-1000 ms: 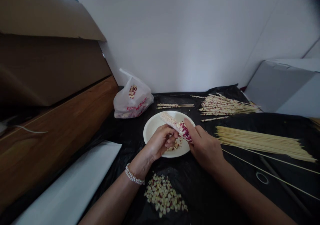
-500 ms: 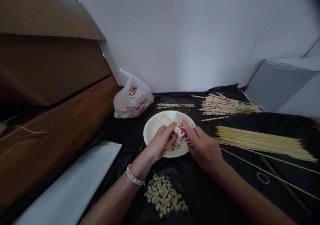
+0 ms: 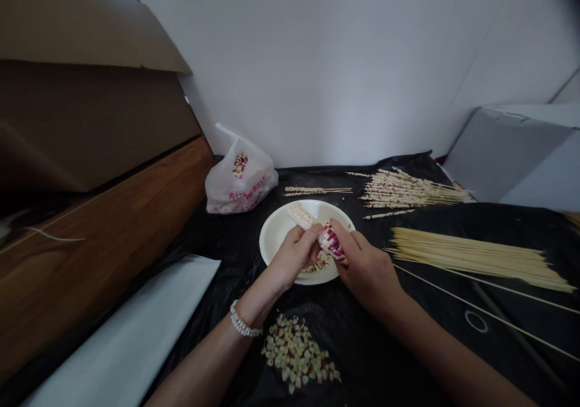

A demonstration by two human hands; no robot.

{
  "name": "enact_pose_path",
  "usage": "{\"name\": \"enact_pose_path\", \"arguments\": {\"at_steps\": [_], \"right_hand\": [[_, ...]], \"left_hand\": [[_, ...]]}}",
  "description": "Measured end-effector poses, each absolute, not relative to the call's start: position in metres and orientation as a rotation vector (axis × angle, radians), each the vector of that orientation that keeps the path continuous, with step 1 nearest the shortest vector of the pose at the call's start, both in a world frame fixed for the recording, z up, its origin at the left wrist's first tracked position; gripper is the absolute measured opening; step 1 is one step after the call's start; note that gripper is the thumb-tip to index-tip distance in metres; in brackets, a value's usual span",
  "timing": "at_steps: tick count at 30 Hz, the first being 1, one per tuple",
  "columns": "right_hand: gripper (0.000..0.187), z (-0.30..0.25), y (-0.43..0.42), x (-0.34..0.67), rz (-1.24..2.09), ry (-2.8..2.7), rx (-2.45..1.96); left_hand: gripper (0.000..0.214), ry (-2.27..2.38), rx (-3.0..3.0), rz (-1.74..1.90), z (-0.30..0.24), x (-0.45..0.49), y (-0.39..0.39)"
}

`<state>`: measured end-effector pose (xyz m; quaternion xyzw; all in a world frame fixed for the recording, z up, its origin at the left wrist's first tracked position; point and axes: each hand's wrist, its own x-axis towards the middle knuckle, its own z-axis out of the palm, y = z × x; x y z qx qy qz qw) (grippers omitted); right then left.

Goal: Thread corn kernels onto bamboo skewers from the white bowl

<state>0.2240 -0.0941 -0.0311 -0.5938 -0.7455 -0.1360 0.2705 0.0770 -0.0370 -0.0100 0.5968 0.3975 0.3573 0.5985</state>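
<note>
Both hands grip one corn cob over a white bowl. Its far left end is stripped pale, while the near right end still carries purple and white kernels. My left hand is closed round the middle of the cob, thumb on top. My right hand wraps the kernel-covered end, with its thumb and fingers along the side. Loose kernels lie in the bowl under the hands. A pile of kernels rests on the black sheet in front of the bowl.
A white plastic bag of kernels stands behind left. Kernel-threaded sticks lie at the back right, with several more behind the bowl. Bare sticks and a ring lie right. Cardboard stands left, a grey box right.
The hands and cob have shifted only slightly, with the fingers adjusting around the cob. The surrounding things look the same.
</note>
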Motion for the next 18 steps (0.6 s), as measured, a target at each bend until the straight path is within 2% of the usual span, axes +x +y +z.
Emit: {"name": "enact_pose_path", "arguments": {"at_steps": [10,18], "right_hand": [[0.058,-0.0354,-0.0886,0.2293,-0.159,-1.961,-1.526],[0.05,-0.0288,-0.0929,0.2276,-0.503,-2.004,-1.558]], "left_hand": [[0.046,0.8,1.222,0.787,-0.0064,0.0741,-0.0388],[0.052,0.787,1.161,0.772,-0.0027,0.0754,-0.0407]]}}
